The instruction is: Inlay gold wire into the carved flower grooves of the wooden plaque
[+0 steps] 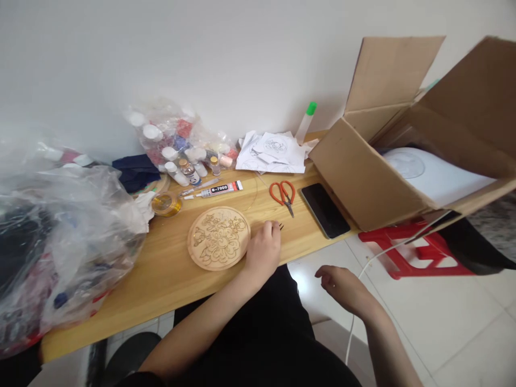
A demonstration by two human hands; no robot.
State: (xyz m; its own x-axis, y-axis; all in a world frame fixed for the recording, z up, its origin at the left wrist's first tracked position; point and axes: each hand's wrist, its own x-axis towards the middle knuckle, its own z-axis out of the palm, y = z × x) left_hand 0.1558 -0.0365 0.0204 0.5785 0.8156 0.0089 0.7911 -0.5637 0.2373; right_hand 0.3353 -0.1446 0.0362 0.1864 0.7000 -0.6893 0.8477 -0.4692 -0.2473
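My left hand (264,248) rests on the table just right of a round wooden board (220,263). Its fingers are closed round a tool whose two thin dark tips poke out on the right; they look like the tips of tweezers (281,226). Raised outlines of flowers and leaves cover the board, which lies flat. Off the table's front edge, my right hand (344,289) hovers over the floor with its fingers curled in; what they hold, if anything, is too small to tell. Orange-handled pliers (287,201) lie beyond my left hand.
A phone (325,210) lies beside an open cardboard box (363,177). Behind the board are a B-7000 glue tube (220,189), a wire spool (166,205), small bottles (189,171) and drawn papers (274,153). Plastic bags (92,215) fill the left. A white cable (365,266) hangs at right.
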